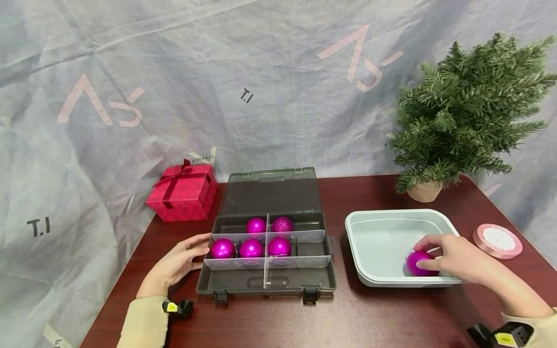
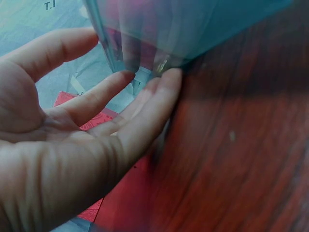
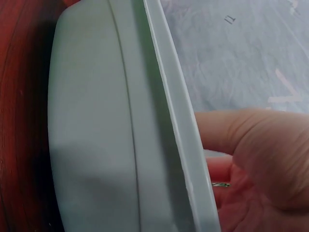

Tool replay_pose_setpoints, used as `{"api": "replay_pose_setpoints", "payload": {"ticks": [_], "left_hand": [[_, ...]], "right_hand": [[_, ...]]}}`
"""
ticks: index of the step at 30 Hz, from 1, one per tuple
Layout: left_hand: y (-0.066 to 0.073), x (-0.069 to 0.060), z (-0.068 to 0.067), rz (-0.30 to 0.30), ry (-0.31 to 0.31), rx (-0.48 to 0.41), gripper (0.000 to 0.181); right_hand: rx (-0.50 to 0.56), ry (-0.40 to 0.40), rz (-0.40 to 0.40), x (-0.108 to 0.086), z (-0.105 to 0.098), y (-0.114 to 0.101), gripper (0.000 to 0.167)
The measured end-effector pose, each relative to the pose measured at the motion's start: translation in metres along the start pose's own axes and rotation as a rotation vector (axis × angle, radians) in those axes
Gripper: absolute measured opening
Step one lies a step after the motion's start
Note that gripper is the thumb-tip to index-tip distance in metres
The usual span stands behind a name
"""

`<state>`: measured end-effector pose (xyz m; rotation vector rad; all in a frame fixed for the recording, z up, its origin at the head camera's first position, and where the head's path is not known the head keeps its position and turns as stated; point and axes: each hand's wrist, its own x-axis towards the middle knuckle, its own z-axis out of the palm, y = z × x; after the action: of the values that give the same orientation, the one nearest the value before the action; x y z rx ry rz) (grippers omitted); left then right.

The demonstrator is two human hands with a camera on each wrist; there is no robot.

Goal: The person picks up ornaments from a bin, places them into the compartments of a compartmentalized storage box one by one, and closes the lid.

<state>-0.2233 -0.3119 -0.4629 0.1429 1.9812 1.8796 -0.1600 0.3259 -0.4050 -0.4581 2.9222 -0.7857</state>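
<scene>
In the head view, my right hand (image 1: 454, 256) reaches into a pale grey-green plastic tub (image 1: 378, 241) and grips a magenta Christmas bauble (image 1: 418, 264) near its front right corner. The right wrist view shows the tub's outer wall (image 3: 91, 116), which hides the bauble. My left hand (image 1: 180, 261) rests its fingertips against the left side of a dark see-through divider box (image 1: 300, 279), whose lid is raised. Its back row holds a smooth magenta bauble (image 1: 256, 225) and a glittery one (image 1: 282, 224). Three more smooth baubles (image 1: 251, 248) sit in the middle row.
A red gift box (image 1: 187, 193) with a dark ribbon stands at the back left. Behind the tub is a small potted fir tree (image 1: 461, 116), and a pink ribbon roll (image 1: 497, 240) lies to the right. Grey cloth (image 1: 278, 96) hangs behind the wooden table (image 1: 243, 324).
</scene>
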Motion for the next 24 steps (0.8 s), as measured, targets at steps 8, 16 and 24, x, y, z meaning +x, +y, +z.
{"api": "replay_pose_setpoints", "payload": {"ticks": [8, 16, 24], "left_hand": [[0.0, 0.0, 0.0, 0.008, -0.012, 0.0, 0.058], [0.001, -0.001, 0.001, 0.008, -0.007, -0.006, 0.059], [0.0, 0.0, 0.0, 0.012, -0.019, -0.011, 0.058]], "right_hand": [[0.022, 0.127, 0.06, 0.004, 0.002, -0.013, 0.031], [0.111, 0.283, -0.012, 0.015, 0.006, -0.024, 0.031], [0.27, 0.345, -0.171, 0.029, 0.015, -0.043, 0.031]]}}
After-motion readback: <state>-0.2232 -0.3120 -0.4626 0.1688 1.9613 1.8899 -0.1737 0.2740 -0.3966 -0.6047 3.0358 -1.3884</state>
